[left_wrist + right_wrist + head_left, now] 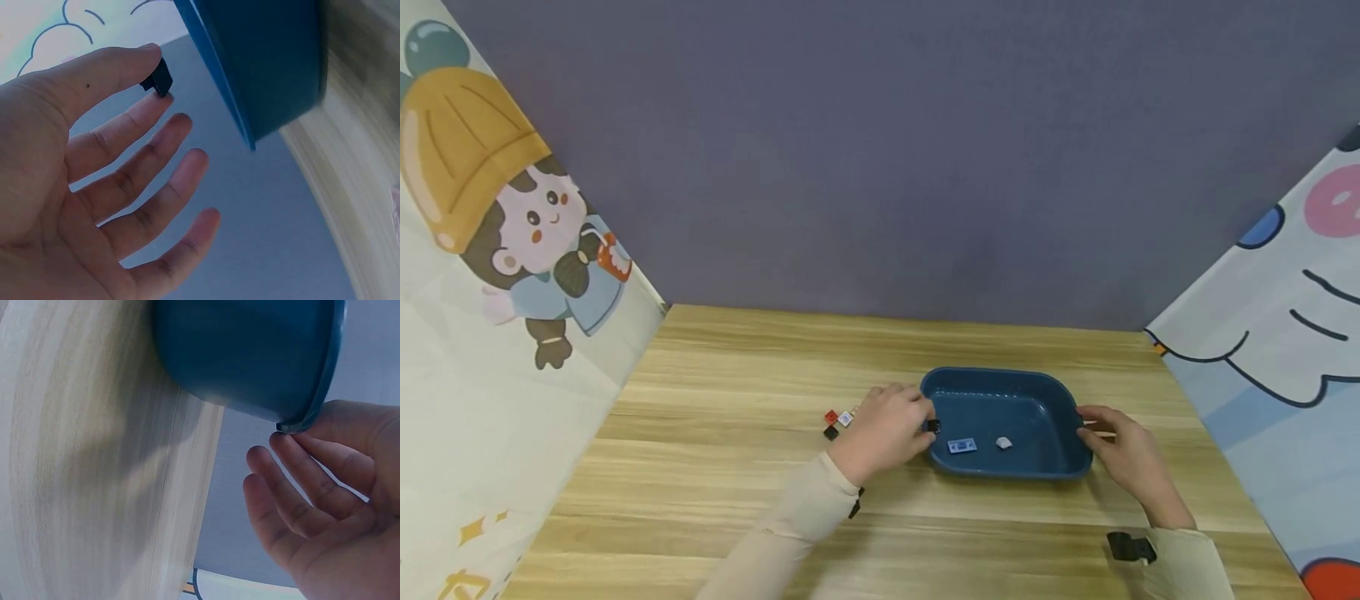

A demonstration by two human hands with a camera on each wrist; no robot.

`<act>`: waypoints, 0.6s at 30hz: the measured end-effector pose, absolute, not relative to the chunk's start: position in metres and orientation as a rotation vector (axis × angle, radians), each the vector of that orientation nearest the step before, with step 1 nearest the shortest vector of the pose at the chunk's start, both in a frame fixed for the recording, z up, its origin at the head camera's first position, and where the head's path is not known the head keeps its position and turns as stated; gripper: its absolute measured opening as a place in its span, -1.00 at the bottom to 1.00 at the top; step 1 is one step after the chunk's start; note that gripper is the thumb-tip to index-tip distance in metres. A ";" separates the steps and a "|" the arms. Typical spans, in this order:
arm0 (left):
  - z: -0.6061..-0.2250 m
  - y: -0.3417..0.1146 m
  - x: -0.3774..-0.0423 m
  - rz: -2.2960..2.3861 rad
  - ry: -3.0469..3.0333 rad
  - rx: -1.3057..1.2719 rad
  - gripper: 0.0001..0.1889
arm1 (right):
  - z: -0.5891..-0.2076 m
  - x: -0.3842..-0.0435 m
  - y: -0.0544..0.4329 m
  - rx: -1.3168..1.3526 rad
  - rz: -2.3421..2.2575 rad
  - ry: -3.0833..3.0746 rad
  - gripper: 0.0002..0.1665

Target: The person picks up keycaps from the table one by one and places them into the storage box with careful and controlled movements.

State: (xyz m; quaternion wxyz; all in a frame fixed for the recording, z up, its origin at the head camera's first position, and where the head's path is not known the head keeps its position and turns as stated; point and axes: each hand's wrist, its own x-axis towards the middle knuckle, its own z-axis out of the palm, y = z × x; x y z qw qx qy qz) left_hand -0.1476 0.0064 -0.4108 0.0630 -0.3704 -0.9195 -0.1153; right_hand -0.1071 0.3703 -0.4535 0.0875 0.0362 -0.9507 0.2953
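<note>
My left hand (pixel 886 425) is over the left rim of a dark blue plastic tray (pixel 1000 477). Its thumb and index finger pinch a small black block (pixel 160 78), while the other fingers spread loosely in the left wrist view. At the tray's opposite end, my right hand (pixel 1126 454) pinches the rim between thumb and fingers; the right wrist view has the fingertips (pixel 284 442) at that edge. Inside the tray lie a flat light-blue rectangular piece (pixel 962 446) with a printed pattern and a small white piece (pixel 1003 442).
Left of the tray, small square pieces lie on the wooden table (pixel 700 467): a red one (pixel 831 417), a white one (pixel 846 418) and a black one (pixel 831 432). My left hand partly hides this group. A grey-purple wall (pixel 880 167) stands behind, with cartoon-printed panels (pixel 475 400) at the sides.
</note>
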 end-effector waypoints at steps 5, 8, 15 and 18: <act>-0.416 0.010 -0.149 -0.381 -2.760 -1.140 -0.68 | -0.454 -0.107 0.369 0.112 0.878 -2.824 -0.61; -0.418 0.005 -0.149 -0.409 -2.752 -1.127 -0.69 | -0.454 -0.108 0.369 0.119 0.878 -2.818 -0.61; -0.426 -0.025 -0.148 -0.444 -2.773 -1.012 -0.70 | -0.454 -0.108 0.369 0.127 0.880 -2.800 -0.62; -0.432 -0.045 -0.149 -0.467 -2.782 -0.948 -0.70 | -0.454 -0.107 0.370 0.122 0.875 -2.801 -0.63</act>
